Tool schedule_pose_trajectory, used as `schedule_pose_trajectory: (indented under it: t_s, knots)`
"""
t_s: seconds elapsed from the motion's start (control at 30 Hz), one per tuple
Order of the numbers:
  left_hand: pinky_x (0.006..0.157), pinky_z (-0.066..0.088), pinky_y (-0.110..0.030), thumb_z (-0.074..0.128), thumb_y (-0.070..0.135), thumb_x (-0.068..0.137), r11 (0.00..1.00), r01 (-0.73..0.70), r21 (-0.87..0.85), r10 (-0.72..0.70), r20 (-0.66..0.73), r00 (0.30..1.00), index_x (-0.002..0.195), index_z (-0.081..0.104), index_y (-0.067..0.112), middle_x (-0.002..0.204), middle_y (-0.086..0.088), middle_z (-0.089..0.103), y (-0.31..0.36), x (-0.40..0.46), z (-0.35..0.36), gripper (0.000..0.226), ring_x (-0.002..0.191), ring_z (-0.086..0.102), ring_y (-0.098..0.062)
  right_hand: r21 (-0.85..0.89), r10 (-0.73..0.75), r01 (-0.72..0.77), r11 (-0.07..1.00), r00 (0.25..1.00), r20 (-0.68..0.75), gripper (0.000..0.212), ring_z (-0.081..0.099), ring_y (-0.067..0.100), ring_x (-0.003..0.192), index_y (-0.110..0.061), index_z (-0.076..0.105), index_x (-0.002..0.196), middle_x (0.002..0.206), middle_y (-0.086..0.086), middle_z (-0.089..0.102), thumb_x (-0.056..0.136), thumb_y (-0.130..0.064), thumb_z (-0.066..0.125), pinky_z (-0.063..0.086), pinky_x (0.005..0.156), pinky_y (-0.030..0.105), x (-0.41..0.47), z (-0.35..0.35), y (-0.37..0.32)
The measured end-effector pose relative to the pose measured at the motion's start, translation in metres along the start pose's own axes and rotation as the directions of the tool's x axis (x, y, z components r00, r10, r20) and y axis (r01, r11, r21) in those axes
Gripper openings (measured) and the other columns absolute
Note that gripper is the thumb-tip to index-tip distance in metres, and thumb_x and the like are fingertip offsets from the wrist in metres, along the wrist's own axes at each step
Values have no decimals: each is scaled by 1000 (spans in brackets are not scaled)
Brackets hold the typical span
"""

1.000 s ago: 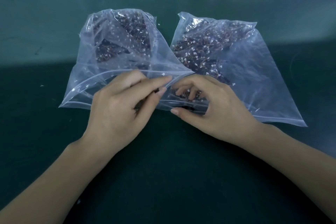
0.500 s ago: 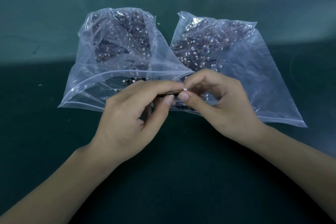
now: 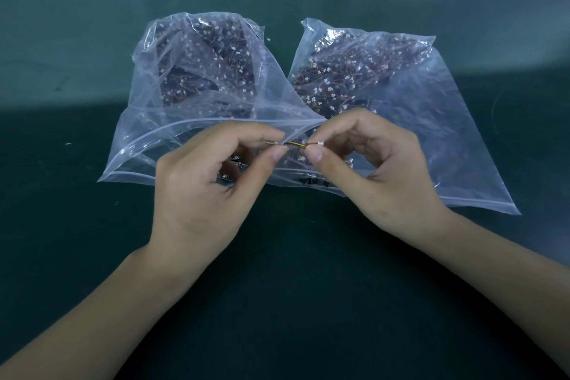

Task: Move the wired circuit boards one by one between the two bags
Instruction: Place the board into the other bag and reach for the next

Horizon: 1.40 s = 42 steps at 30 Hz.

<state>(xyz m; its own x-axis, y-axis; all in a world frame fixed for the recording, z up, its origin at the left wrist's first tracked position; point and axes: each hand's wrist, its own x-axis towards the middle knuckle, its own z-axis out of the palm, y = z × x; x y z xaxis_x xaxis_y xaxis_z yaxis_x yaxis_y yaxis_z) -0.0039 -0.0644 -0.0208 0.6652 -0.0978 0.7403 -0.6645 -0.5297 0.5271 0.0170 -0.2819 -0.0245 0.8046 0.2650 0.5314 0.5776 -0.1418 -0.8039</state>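
Over the mouths of the 2 bags, the left hand (image 3: pixel 197 191) pinches the circuit board (image 3: pixel 273 142) while the right hand (image 3: pixel 391 176) pinches its wire (image 3: pixel 297 145) near the white plug (image 3: pixel 320 143). Best to keep both grips light and slide it flat into the left bag (image 3: pixel 197 95), clear of the right bag (image 3: pixel 410 108) on the tabletop (image 3: pixel 61 40).

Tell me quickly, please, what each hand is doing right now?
Left hand: closed, pinching one end of the wired circuit board.
Right hand: closed, pinching its wire by the white connector.
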Motion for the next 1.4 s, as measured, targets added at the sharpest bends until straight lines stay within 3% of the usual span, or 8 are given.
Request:
schedule_pose_trajectory:
  t_s: [0.2, 0.4, 0.53, 0.67, 1.03, 1.4]
  knots:
    - [67, 54, -22, 79, 16, 98, 999, -17, -29, 18, 15, 1000, 104, 71, 22, 97, 12, 71, 1, 1, 0, 12, 83, 69, -9, 0, 20, -20, 1000, 1000, 5, 16, 68, 23, 77, -9, 72, 107, 95, -3, 76, 93, -13, 80, 55, 71, 36, 1, 1, 0]
    - [64, 52, -21, 77, 17, 99, 997, -23, -68, 26, 54, 998, 103, 71, 22, 96, 8, 70, 4, -1, 2, 9, 83, 67, -8, -15, 1, -1, 1000, 1000, 6, 7, 66, 16, 74, -11, 73, 98, 87, -2, 75, 94, -11, 79, 51, 70, 24, 2, 1, -1]
    - [63, 54, -31, 79, 16, 97, 998, -1, -67, 6, 78, 997, 101, 74, 20, 96, 7, 71, 1, -1, 1, 7, 84, 69, -14, -60, -22, 25, 998, 998, 51, 6, 66, 20, 78, -13, 69, 99, 92, -4, 73, 97, -13, 74, 54, 72, 34, 1, 1, 0]
    - [63, 55, -33, 78, 16, 97, 996, 30, -82, -22, 99, 995, 101, 75, 18, 99, 8, 72, 2, -2, 1, 5, 86, 71, -15, -66, 15, -12, 998, 999, 48, 8, 66, 26, 79, -8, 68, 99, 91, 2, 73, 97, -12, 74, 54, 72, 43, 0, 1, 2]
    - [63, 55, -28, 76, 18, 99, 997, 0, -78, 9, 120, 993, 102, 74, 20, 96, 7, 72, 2, -1, 1, 4, 84, 70, -12, -103, 5, 3, 995, 997, 78, 6, 66, 20, 79, -13, 68, 101, 92, -12, 71, 98, -14, 74, 54, 72, 37, 1, 1, 3]
    - [64, 54, -27, 79, 16, 97, 997, 50, -63, -44, 101, 994, 101, 75, 19, 93, 10, 71, 2, -2, 1, 6, 80, 69, -12, -126, -6, 16, 992, 997, 81, 9, 67, 17, 78, -10, 69, 100, 87, -6, 71, 97, -14, 76, 54, 73, 38, 0, 0, 2]
